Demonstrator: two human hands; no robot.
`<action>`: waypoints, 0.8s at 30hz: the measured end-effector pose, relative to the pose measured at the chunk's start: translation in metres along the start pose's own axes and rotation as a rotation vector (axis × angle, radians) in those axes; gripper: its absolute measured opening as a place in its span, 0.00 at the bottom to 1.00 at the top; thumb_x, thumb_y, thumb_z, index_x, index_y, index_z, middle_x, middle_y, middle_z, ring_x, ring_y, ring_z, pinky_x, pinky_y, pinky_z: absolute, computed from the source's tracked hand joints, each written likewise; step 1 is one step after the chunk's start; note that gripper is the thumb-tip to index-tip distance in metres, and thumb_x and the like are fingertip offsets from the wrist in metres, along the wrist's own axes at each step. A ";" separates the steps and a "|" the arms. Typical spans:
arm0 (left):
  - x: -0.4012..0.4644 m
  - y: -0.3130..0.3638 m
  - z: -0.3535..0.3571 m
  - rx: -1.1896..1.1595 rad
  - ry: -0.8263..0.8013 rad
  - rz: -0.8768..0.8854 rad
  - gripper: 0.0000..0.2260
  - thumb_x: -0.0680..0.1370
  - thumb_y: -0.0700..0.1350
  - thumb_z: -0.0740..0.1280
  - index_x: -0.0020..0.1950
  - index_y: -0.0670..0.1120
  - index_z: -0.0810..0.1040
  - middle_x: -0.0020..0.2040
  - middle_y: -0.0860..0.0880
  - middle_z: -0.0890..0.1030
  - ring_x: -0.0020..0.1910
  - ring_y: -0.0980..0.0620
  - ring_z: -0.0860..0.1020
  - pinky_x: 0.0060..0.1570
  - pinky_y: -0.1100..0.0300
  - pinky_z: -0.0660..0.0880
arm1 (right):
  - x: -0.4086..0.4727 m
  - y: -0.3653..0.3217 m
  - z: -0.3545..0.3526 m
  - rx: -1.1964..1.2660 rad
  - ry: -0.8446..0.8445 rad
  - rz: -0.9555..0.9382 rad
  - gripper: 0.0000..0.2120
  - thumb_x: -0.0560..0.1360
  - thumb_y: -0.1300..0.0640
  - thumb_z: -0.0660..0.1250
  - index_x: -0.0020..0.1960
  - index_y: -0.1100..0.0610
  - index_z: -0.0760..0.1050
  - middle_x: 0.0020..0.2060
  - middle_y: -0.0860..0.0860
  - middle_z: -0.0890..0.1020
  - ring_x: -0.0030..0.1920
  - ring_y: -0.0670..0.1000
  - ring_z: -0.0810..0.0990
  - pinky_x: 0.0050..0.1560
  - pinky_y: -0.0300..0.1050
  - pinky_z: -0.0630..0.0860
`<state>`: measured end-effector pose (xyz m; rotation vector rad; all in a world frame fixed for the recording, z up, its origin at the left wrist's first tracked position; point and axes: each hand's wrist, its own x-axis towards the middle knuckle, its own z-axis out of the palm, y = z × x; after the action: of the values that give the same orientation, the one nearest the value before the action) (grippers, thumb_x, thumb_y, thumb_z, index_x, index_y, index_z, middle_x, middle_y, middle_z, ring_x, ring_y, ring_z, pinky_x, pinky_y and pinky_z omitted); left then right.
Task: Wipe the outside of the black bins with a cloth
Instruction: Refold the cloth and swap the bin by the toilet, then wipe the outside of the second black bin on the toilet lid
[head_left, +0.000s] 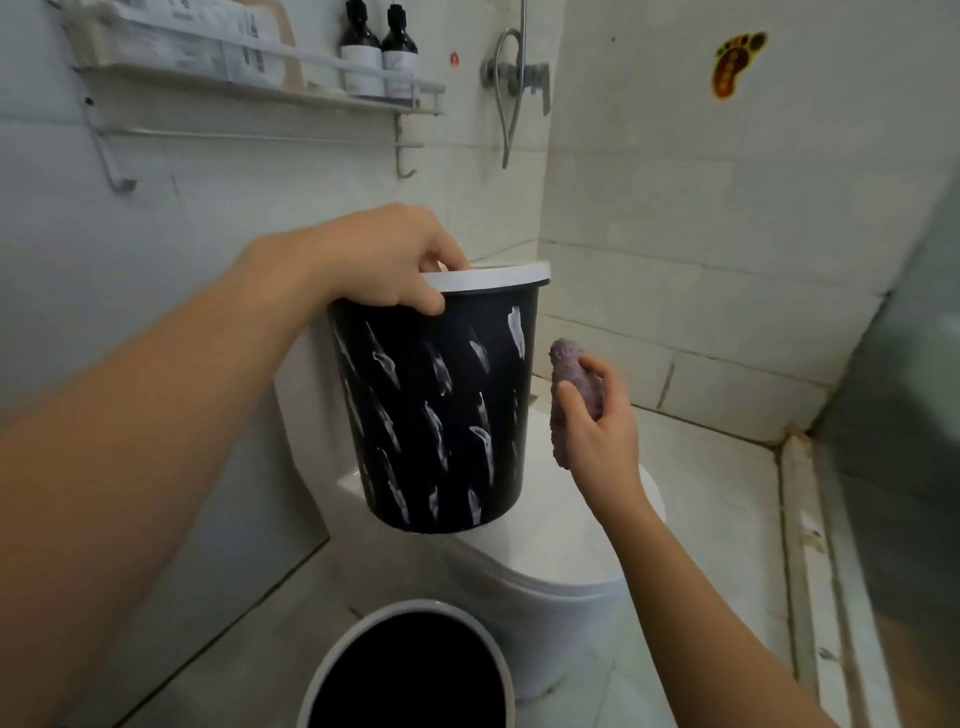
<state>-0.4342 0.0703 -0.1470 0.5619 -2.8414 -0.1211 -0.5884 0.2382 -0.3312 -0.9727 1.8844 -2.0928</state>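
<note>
A black bin (436, 410) with a white rim and white streaks on its side hangs in the air above the toilet. My left hand (384, 260) grips its rim at the near left, thumb outside and fingers over the edge. My right hand (597, 421) holds a purple cloth (569, 395) bunched upright, a little to the right of the bin and apart from it. A second black bin (410, 670) with a white rim stands on the floor below, seen from above.
A white toilet (550, 551) with its lid down stands under the held bin. A wall shelf (249, 88) carries two dark bottles (379, 52) and packets. A shower valve (519, 78) and hose hang on the back wall. A glass partition (904, 415) runs along the right.
</note>
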 end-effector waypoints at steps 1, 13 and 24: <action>0.009 -0.001 0.003 -0.015 0.003 0.007 0.16 0.71 0.44 0.74 0.56 0.60 0.82 0.31 0.72 0.78 0.35 0.68 0.76 0.37 0.65 0.68 | 0.005 0.002 0.000 -0.015 0.009 -0.001 0.13 0.74 0.46 0.65 0.57 0.35 0.72 0.45 0.48 0.83 0.40 0.52 0.82 0.41 0.55 0.82; 0.089 -0.023 0.044 -0.156 -0.077 0.051 0.15 0.72 0.42 0.73 0.55 0.58 0.83 0.38 0.65 0.83 0.36 0.65 0.79 0.35 0.68 0.69 | 0.051 0.019 0.001 -0.190 0.033 -0.135 0.15 0.78 0.51 0.66 0.63 0.39 0.72 0.55 0.39 0.80 0.53 0.43 0.80 0.56 0.54 0.79; 0.116 -0.028 0.050 -0.254 -0.113 -0.007 0.13 0.71 0.42 0.70 0.53 0.56 0.83 0.43 0.56 0.84 0.44 0.55 0.82 0.46 0.58 0.77 | 0.077 0.036 0.006 -0.307 0.007 -0.220 0.12 0.80 0.47 0.63 0.64 0.39 0.71 0.57 0.40 0.80 0.56 0.42 0.78 0.59 0.50 0.77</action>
<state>-0.5407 0.0013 -0.1733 0.5246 -2.8693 -0.5217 -0.6552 0.1856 -0.3377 -1.2928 2.2407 -1.9505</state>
